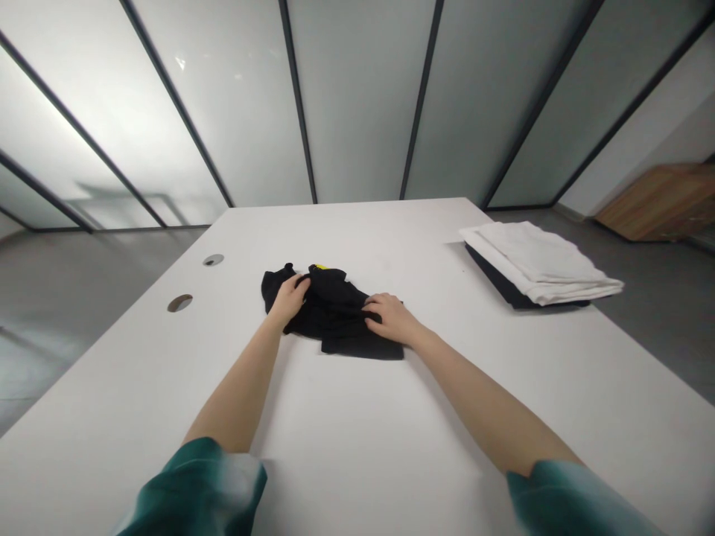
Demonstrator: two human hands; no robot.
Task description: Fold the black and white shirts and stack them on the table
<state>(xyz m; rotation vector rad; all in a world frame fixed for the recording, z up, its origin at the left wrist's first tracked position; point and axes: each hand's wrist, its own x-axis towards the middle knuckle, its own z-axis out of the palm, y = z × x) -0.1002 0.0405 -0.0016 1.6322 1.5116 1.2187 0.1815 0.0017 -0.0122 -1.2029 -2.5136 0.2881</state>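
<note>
Touching black cloth [340, 318] (rumpled on white table [357, 424]): left hand [289, 299], right hand [392, 318].

A black garment [335, 309] with a yellow patch [320, 266] at its far edge lies rumpled on the white table [357, 432].

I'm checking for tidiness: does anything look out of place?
The folded white cloth overhangs the right edge of the white table, jutting beyond the black cloth beneath. The rumpled black fabric lies unevenly spread.

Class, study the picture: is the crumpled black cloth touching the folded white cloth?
Apart. The head view shows a wide stretch of white tabletop between the crumpled black cloth and the folded white cloth.
</note>
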